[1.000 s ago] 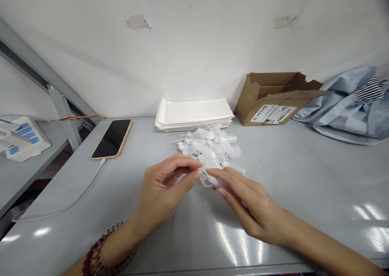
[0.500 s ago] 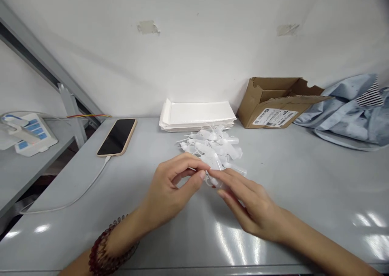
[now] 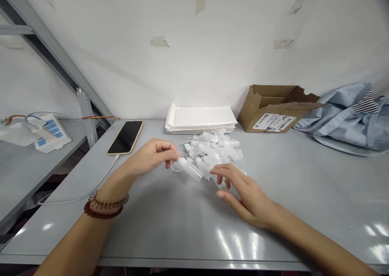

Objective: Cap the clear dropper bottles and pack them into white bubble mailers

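A pile of small translucent white tube-like pieces with thin loops (image 3: 211, 146) lies on the grey table. At the left side of the pile, my left hand (image 3: 158, 154) pinches the looped end of one translucent piece (image 3: 191, 169), whose body points right and towards the front edge. My right hand (image 3: 243, 191) is at the near right side of the pile, its fingers apart and bent, the fingertips beside or over the nearest pieces. Nothing shows held in it, and its fingers partly cover those pieces.
Behind the pile lies a stack of white flat packets (image 3: 203, 116). An open cardboard box (image 3: 276, 110) and blue cloth (image 3: 349, 118) are at the back right. A phone (image 3: 126, 137) with a white cable (image 3: 88, 198) lies left; a white device (image 3: 53, 134) stands farther left.
My left hand has moved left, away from my right hand, with one translucent piece drawn out at the pile's edge. My right hand's fingers have spread. The camera view has shifted slightly.
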Action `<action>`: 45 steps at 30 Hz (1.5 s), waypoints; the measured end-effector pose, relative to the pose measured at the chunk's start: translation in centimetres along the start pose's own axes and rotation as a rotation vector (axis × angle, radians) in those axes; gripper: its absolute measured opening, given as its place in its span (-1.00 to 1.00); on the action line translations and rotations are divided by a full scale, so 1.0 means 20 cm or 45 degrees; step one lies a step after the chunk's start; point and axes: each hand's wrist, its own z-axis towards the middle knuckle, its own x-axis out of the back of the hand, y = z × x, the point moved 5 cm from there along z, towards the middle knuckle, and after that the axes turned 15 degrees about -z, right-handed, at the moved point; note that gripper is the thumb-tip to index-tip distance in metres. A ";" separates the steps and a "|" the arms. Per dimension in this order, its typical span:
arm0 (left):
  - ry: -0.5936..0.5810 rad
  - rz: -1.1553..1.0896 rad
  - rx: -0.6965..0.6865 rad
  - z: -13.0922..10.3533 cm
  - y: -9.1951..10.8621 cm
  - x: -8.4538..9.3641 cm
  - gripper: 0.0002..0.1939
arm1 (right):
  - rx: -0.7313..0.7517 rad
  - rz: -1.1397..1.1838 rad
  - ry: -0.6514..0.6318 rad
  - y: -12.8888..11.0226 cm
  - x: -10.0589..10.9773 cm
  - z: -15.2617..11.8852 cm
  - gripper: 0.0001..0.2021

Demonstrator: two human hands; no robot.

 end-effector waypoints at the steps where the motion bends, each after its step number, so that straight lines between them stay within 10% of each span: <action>1: 0.049 0.028 0.042 0.01 -0.02 0.05 -0.72 | -0.007 -0.080 0.032 0.01 0.00 0.01 -0.70; 9: 0.212 0.275 0.208 0.08 -0.20 0.20 -0.70 | 0.153 -0.735 -0.050 -0.01 -0.10 0.03 -0.66; 17: 0.542 0.741 -0.087 0.08 -0.15 0.14 -0.70 | 0.164 -0.946 0.048 0.00 -0.16 0.01 -0.78; 28: 0.331 0.728 -0.167 0.02 -0.07 -0.11 -0.71 | 0.053 -1.029 0.104 -0.02 -0.21 0.03 -0.77; 38: -0.068 0.109 0.383 -0.03 -0.10 -0.20 -0.79 | -0.125 -0.772 0.288 -0.02 -0.17 0.03 -0.86; 45: 0.087 -0.134 0.144 -0.06 -0.03 -0.20 -0.82 | -0.292 -0.314 0.219 0.03 -0.09 0.00 -0.77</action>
